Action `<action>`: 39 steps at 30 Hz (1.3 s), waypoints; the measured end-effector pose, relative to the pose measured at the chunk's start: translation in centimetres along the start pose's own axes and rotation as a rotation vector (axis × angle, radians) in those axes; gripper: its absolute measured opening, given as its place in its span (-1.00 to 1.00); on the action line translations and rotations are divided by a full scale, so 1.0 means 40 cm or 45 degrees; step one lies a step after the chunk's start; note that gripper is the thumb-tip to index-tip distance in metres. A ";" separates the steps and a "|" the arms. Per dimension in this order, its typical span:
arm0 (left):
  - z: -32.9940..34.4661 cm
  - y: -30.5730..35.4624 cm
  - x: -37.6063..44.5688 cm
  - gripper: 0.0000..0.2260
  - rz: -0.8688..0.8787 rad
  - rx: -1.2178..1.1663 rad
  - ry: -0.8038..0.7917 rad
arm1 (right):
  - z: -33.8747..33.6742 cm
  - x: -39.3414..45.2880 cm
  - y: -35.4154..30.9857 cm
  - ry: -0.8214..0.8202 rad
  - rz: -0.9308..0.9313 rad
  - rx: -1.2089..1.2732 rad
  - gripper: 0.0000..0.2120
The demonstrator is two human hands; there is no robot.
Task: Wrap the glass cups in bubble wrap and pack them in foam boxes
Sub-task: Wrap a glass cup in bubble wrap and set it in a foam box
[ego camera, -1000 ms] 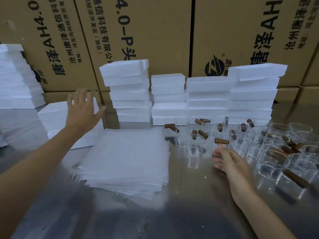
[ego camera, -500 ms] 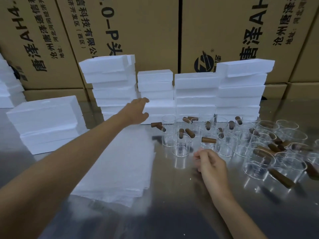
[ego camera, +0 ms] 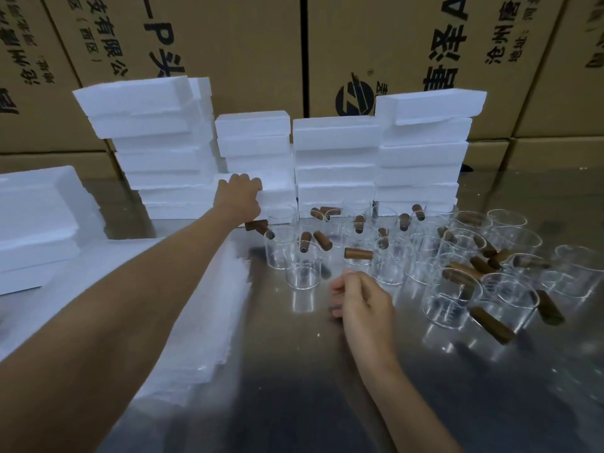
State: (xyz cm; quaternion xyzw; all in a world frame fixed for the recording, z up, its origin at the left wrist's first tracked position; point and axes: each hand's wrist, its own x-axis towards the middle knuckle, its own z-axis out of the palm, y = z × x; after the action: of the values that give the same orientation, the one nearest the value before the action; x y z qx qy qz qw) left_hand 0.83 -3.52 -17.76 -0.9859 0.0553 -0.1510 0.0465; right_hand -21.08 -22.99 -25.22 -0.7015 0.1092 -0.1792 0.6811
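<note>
Reaching farther than half a second ago, the left hand now grips a white foam box low in the second stack, fingers curled over its top edge and front. That box lies flat, its long axis running left to right along the row of foam box stacks backed by printed cardboard cartons. Directly below the hand, wooden-handled glass cups crowd the steel table, upright, their brown handles pointing every which way; the nearest handle sits just under the wrist. The right hand rests on the table near the front cup, fingers loosely curled, holding nothing. Under the left forearm lies a stack of bubble wrap sheets. Another foam stack sits far left.
</note>
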 end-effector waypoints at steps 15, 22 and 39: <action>-0.254 0.044 -0.341 -0.71 0.047 -0.277 0.499 | -0.054 0.025 -0.045 -0.006 0.306 0.465 -0.68; -0.219 0.195 -0.561 -0.62 0.409 -0.619 0.156 | -0.157 0.039 -0.079 0.160 0.207 0.503 -0.71; -0.216 -0.065 -0.508 -0.80 -0.200 -1.297 0.474 | -0.126 0.011 -0.054 0.095 -0.350 -0.392 -0.89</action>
State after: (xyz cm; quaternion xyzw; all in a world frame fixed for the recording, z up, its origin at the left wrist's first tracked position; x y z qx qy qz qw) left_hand -20.82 0.92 -15.21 -0.8414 0.0548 -0.2803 -0.4587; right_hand -22.88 -27.69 -22.99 -0.7983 0.0637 -0.2777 0.5305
